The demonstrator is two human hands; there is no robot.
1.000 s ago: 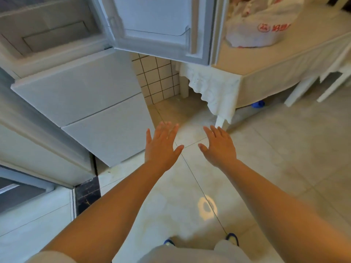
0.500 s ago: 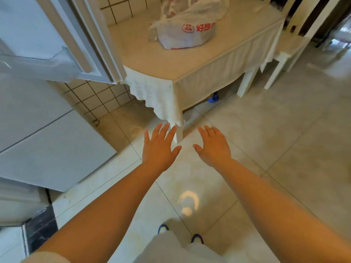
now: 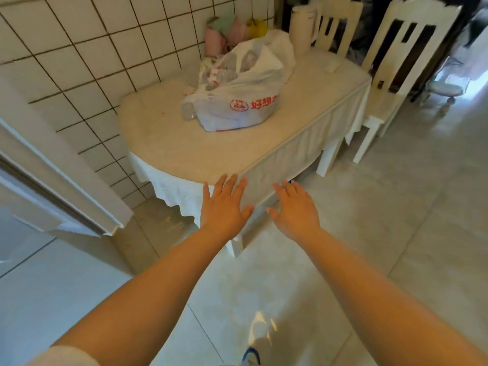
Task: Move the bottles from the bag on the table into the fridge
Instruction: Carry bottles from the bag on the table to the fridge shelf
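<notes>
A white plastic bag (image 3: 237, 101) with red print lies on the cream table (image 3: 169, 146), and clear bottles (image 3: 227, 67) show through its open top. One clear bottle (image 3: 188, 110) pokes out at the bag's left side. My left hand (image 3: 224, 207) and my right hand (image 3: 295, 210) reach forward side by side, palms down, fingers straight, holding nothing. Both hover just short of the table's near edge. The fridge's open door (image 3: 60, 186) is at the left edge; the fridge interior is out of view.
Two white chairs (image 3: 390, 75) stand at the table's far right end. A tall cream jug (image 3: 302, 30) and coloured packets (image 3: 229, 30) sit at the table's back. A tiled wall (image 3: 87, 62) runs behind the table. Pale floor tiles (image 3: 396, 194) stretch to the right.
The view has swung right and up from the fridge toward the table; the bag is now nearer the centre. Both hands stay open and have come up to the table's near edge.
</notes>
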